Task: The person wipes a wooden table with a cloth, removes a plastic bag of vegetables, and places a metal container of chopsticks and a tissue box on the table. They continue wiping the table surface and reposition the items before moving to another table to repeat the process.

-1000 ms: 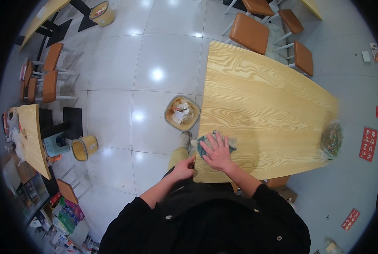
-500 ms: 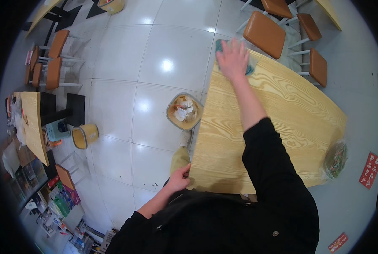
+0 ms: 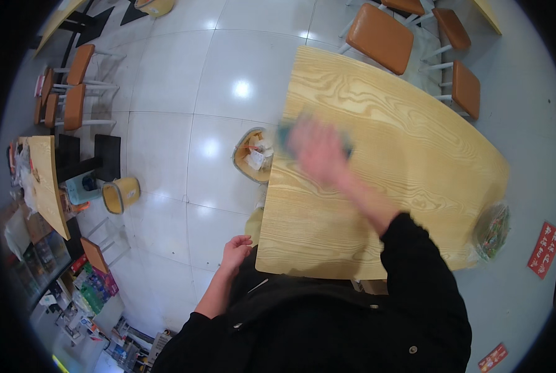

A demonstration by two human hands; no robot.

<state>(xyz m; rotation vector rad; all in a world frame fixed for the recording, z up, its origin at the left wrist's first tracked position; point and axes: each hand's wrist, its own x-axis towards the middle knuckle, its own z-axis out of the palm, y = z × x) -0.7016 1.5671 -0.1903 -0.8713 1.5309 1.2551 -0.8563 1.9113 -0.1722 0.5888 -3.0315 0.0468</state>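
My right hand (image 3: 318, 149), blurred by motion, presses a dark teal cloth (image 3: 347, 148) against the light wood-grain table (image 3: 408, 180). The cloth sticks out on both sides of the hand, near the table's left edge. My left hand (image 3: 236, 252) hangs just off the near left corner of the table, over my lap. Its fingers are loosely curled together, and I see nothing in them.
A bin (image 3: 253, 158) holding paper scraps stands on the floor against the table's left side. A clear plastic bag with greens (image 3: 492, 231) sits at the right end. Brown-seated chairs (image 3: 380, 38) crowd the far side. Another table (image 3: 45, 186) and a yellow bin (image 3: 121, 194) are at left.
My right hand has swept the cloth from the far left corner back toward me. My left hand has come off the table's edge and moved left. The view has shifted slightly.
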